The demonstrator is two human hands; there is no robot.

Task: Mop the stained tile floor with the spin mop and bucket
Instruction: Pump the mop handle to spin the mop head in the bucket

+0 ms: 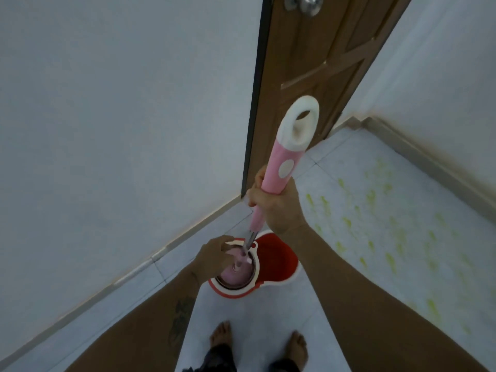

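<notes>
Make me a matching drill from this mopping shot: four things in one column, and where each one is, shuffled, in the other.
Things:
1. right hand
2. mop head
3. green stains
4. door

Places:
A. standing ahead, beyond the bucket
B. spread over the floor tiles at right
C. gripping the pink mop handle
D. down in the bucket's spinner basket

Pairs: 1-C, 2-D, 3-B, 4-A

The one camera sits on my head, wide-angled, looking steeply down past my forearms to my bare feet (pixel 299 347) on the pale tile floor (pixel 349 167); the brown wooden door (pixel 316 63) stands close ahead.
</notes>
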